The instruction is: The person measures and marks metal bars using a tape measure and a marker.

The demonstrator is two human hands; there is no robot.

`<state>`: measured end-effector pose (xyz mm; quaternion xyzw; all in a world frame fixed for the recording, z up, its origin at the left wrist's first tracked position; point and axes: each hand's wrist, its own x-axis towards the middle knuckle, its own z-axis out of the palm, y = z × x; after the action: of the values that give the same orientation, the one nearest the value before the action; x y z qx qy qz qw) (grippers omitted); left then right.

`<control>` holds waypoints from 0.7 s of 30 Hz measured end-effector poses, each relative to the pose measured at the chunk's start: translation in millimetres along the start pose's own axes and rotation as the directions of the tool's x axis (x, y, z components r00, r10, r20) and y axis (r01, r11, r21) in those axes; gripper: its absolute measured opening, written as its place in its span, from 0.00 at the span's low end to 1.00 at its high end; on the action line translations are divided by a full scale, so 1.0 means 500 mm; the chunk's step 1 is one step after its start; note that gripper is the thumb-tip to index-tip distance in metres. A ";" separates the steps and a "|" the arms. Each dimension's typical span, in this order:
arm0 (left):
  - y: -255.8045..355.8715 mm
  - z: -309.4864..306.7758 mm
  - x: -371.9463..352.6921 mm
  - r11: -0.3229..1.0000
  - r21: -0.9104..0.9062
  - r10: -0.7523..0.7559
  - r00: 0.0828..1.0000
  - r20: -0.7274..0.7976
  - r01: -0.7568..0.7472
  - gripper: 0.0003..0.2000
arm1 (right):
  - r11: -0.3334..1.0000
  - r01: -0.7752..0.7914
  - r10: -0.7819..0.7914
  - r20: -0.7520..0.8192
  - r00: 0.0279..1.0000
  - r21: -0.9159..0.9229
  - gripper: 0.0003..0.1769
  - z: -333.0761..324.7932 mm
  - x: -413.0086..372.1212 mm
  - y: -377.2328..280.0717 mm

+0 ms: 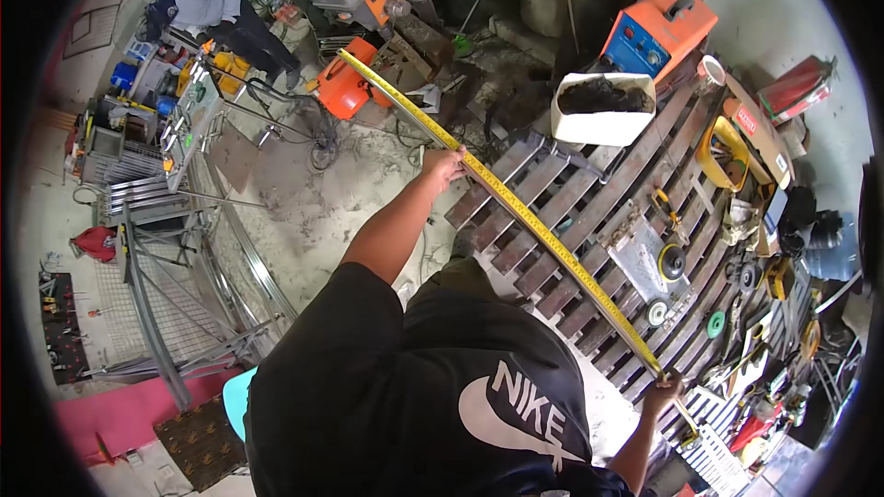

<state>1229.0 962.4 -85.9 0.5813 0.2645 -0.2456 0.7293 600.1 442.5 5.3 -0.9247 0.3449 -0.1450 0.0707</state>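
Note:
A long yellow measuring tape (pixel 543 233) stretches diagonally in front of me, from the floor side at upper left to the slatted bench at lower right. A thin greyish edge, like a slim bar, shows along its near side. My left hand (pixel 445 168) is closed around the tape and bar along their upper part, with a length sticking out beyond it. At the other end my right hand (pixel 663 391) grips the tape low over the bench; its fingers are partly hidden.
Below the tape is the slatted bench (pixel 552 299), holding a white tub (pixel 603 129), a yellow container (pixel 723 155), grinding discs (pixel 672 262) and tools. An orange machine (pixel 658 32) stands behind. Metal profiles (pixel 230 248) lie at left, where another person (pixel 216 14) bends over.

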 end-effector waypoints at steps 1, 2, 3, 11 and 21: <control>-0.004 0.001 0.001 1.000 -0.004 0.007 1.000 -0.016 -0.007 0.09 | 0.947 -0.142 0.153 -0.014 0.988 0.289 0.14 0.037 0.014 -0.064; -0.007 0.005 -0.002 1.000 -0.007 0.013 0.999 -0.033 -0.013 0.09 | 0.987 0.100 -0.096 -0.039 0.995 0.124 0.16 0.054 0.030 -0.121; -0.011 0.008 -0.002 1.000 -0.009 0.020 0.998 -0.052 -0.020 0.09 | 0.993 0.043 -0.049 0.048 0.998 0.109 0.18 0.079 0.048 -0.204; -0.044 0.020 -0.025 0.964 0.190 0.214 0.969 -0.123 -0.188 0.15 | 0.920 -0.109 -0.051 0.392 0.918 0.377 0.20 0.211 0.176 -0.729; -0.044 0.006 -0.042 0.952 0.247 0.191 0.982 -0.015 -0.181 0.15 | 0.970 -0.159 0.043 0.514 0.856 0.184 0.22 0.176 0.229 -0.752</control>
<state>1199.4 955.8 -87.0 0.6936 0.1904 -0.1954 0.6667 942.6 652.5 33.6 -0.8971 0.3444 0.0697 0.2680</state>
